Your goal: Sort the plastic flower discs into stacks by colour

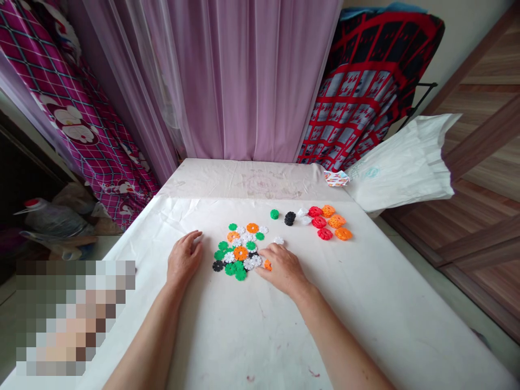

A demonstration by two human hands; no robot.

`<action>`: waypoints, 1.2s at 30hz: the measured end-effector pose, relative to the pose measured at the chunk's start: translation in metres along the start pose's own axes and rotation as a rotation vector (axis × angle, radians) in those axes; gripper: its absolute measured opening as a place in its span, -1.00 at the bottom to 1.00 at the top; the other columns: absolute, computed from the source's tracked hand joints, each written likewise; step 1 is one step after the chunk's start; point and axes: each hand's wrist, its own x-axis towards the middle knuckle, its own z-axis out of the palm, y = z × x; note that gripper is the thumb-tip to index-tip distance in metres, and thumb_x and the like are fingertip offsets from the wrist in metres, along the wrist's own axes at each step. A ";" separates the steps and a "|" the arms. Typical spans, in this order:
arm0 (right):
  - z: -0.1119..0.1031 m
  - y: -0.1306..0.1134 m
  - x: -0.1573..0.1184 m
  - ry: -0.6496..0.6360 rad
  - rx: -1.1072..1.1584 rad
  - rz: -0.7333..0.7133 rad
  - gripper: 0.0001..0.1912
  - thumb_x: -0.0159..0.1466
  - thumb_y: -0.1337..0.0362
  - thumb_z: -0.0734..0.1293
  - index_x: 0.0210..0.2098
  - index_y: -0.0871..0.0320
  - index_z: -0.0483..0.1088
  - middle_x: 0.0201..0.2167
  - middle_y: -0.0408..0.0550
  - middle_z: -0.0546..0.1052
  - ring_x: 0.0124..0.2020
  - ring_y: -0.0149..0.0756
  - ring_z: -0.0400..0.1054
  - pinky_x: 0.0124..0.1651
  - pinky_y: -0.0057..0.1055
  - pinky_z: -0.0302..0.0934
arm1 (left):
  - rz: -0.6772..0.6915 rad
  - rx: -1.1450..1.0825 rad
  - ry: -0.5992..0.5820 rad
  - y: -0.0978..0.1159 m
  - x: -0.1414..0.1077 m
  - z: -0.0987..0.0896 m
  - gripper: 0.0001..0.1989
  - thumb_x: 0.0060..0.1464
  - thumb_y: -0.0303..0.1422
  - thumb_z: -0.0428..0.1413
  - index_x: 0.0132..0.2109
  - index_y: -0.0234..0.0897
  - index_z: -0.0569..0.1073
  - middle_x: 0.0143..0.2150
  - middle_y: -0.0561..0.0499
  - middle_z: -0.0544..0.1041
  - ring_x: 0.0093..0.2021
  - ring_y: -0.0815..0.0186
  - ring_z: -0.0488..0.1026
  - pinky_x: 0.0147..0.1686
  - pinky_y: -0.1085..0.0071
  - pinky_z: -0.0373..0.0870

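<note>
A loose pile of flower-shaped discs, green, white, orange and black, lies on the white-covered table, with an orange disc near its middle. My right hand is at the pile's right edge, fingers bent over the discs; an orange piece shows between its fingers. A white disc lies just beyond its knuckles. To the left of the pile, apart from it, my left hand rests on its side on the cloth, fingers loosely curved and the thumb apart, holding nothing.
Farther back right stand stacks of discs: green, black, white, red and orange. A small patterned paper box and a white bag are at the table's right back edge. Curtains hang behind.
</note>
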 end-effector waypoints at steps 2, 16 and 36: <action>0.005 -0.004 0.002 0.016 -0.007 -0.003 -0.74 0.24 0.18 0.35 -0.08 0.03 0.50 -0.13 -0.04 0.51 -0.04 -0.21 0.35 -0.05 -0.36 0.19 | -0.002 -0.003 -0.009 0.000 0.000 -0.001 -0.64 0.13 -0.30 -0.01 0.04 -0.15 0.51 0.13 -0.02 0.54 0.10 0.15 0.46 0.09 0.22 0.40; -0.014 0.063 0.012 0.330 0.094 0.205 -0.78 0.21 0.20 0.33 -0.16 0.07 0.50 -0.13 -0.07 0.54 -0.14 -0.25 0.41 -0.10 -0.34 0.24 | 0.020 0.028 0.006 -0.003 0.000 0.002 -0.64 0.13 -0.29 -0.02 0.04 -0.12 0.50 0.13 -0.01 0.54 0.06 0.15 0.47 0.03 0.23 0.42; -0.018 0.053 0.017 0.260 0.049 0.214 -0.80 0.25 0.22 0.31 -0.15 0.06 0.49 -0.13 -0.08 0.53 -0.10 -0.26 0.39 -0.12 -0.39 0.19 | 0.026 0.042 -0.005 -0.001 0.000 0.000 -0.64 0.15 -0.28 -0.03 0.04 -0.13 0.50 0.14 -0.01 0.53 0.06 0.14 0.47 0.02 0.22 0.42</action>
